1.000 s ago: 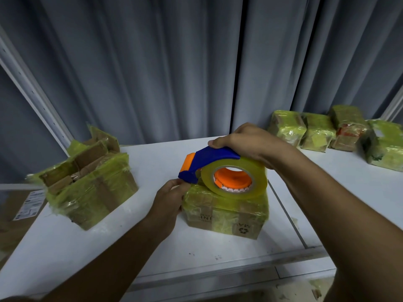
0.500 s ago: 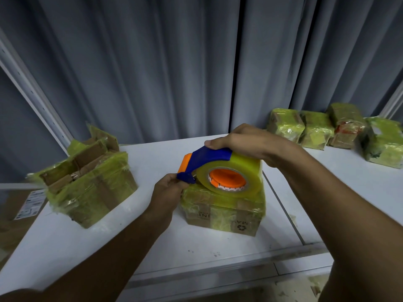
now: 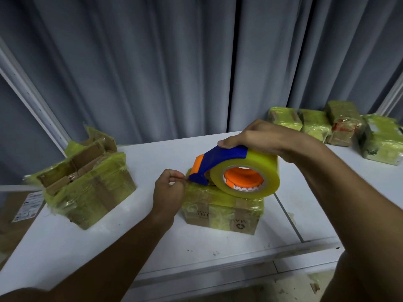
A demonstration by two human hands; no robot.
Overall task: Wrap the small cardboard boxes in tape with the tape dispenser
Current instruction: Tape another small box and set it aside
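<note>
Grey pleated curtains (image 3: 174, 62) fill the upper part of the frame behind a white worktop (image 3: 109, 240). At the far left edge, below the worktop's level, lies a brown carton with a white shipping label (image 3: 27, 207). Left of centre on the worktop stands an open cardboard box (image 3: 87, 184), its flaps up and its sides wrapped in yellowish tape. Just right of it, near the middle of the frame, the left hand (image 3: 169, 190) has its fingers curled, thumb and forefinger pinching the loose tape end at the dispenser's mouth, right at the left top edge of the small cardboard box (image 3: 222, 212). That box sits centre frame on the worktop, partly wrapped in yellowish tape, with printed lettering and a recycling mark on its front face. On top of it rests the tape dispenser (image 3: 220, 164), blue with an orange tip and orange core, carrying a thick roll of yellowish tape (image 3: 250, 171). The right hand (image 3: 261, 138) grips the dispenser from above, fingers wrapped over its blue handle. At the upper right, along the curtain, sits a row of tape-wrapped boxes (image 3: 335, 129), well apart from the centre box.
</note>
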